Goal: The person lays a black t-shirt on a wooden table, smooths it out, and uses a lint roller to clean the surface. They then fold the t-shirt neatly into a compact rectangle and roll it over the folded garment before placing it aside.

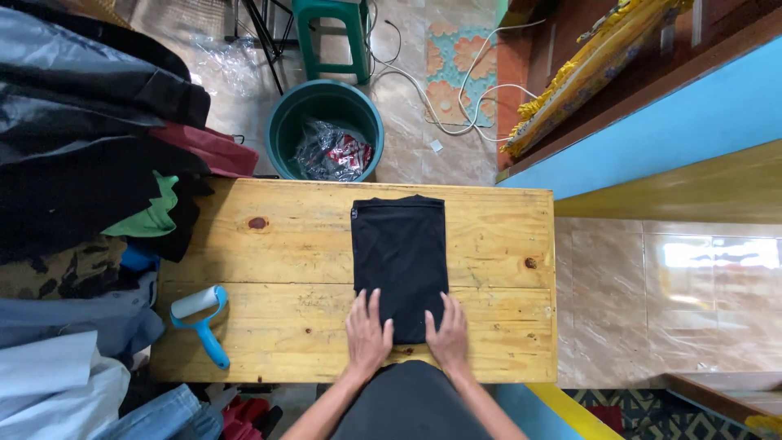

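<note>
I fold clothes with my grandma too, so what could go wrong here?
1. Both hands, left hand and right hand, press only the near end of the folded black garment; a push might wrinkle it.
2. The clothes pile overhangs the wooden table and could slump onto the lint roller.
3. The far edge is near the green bucket; things pushed over might fall there.

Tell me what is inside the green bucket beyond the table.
The green bucket holds a crumpled clear plastic bag with something red and dark showing through. Whatever lies beneath the bag is covered.
</note>
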